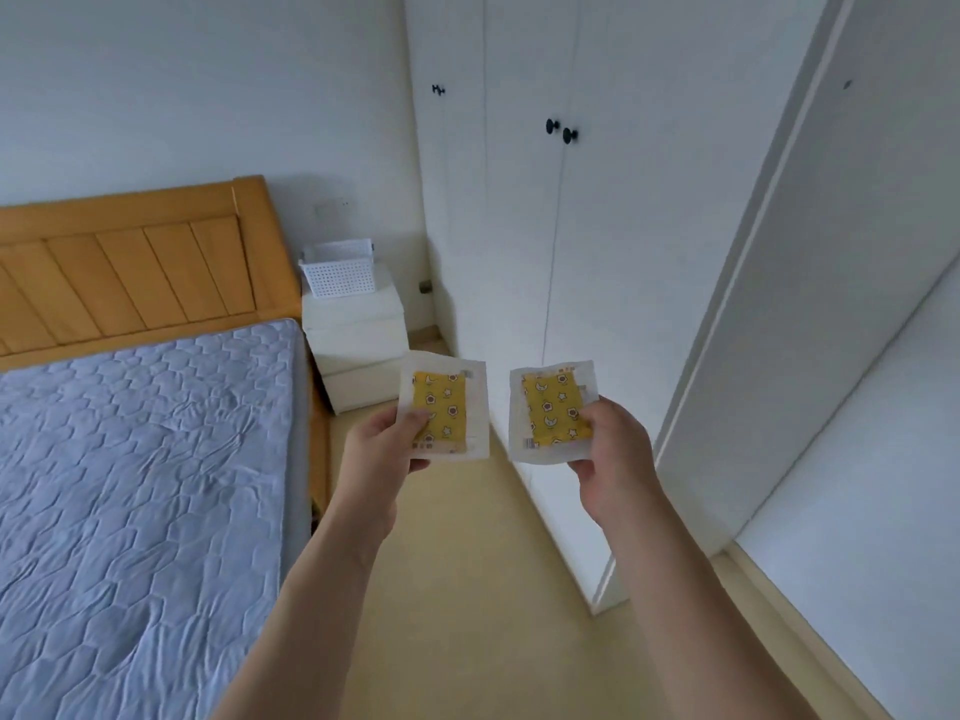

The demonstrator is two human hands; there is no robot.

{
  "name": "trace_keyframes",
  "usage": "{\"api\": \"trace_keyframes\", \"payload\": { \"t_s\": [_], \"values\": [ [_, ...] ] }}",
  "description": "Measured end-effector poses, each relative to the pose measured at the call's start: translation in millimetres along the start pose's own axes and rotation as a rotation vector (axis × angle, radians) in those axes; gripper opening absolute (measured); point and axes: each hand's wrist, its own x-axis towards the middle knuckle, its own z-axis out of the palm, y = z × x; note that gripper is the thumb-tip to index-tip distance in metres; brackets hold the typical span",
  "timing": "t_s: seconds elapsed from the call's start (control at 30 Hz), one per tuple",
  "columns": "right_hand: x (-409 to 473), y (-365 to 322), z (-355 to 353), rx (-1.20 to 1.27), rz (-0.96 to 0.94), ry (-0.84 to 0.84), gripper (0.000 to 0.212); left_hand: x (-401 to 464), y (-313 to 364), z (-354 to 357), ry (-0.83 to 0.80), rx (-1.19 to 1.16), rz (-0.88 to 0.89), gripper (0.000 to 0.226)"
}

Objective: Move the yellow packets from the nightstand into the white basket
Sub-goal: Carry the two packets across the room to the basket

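Observation:
I hold two yellow packets up in front of me, each a clear sleeve around a yellow patterned pad. My left hand [382, 449] pinches the left packet [445, 407] at its lower left corner. My right hand [613, 449] pinches the right packet [550, 410] at its lower right side. Farther off, the white perforated basket [338, 270] stands on top of the white nightstand [358, 330], beside the bed's headboard. What lies inside the basket is hidden from here.
A bed with a blue quilted mattress [140, 459] and a wooden headboard [130, 272] fills the left. White wardrobe doors with black knobs [561, 129] line the right. A strip of beige floor [467, 589] runs between bed and wardrobe toward the nightstand.

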Motion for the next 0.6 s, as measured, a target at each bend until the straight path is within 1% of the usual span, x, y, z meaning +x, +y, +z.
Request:
{"api": "trace_keyframes", "payload": {
  "t_s": [0.13, 0.3, 0.5, 0.6],
  "values": [
    [84, 5, 58, -0.045, 0.036, -0.068, 0.029, 88, -1, -7, 0.115, -0.038, -0.044, 0.014],
    [194, 10, 147, -0.063, 0.071, -0.137, 0.03, 213, 8, -16, 0.176, -0.059, -0.037, 0.012],
    [307, -12, 270, -0.081, 0.087, -0.184, 0.028, 364, 56, -29, 0.222, -0.071, -0.01, 0.013],
    [356, -20, 318, -0.084, 0.1, -0.199, 0.029, 429, 78, -34, 0.245, -0.087, -0.003, 0.015]
  ]
}}
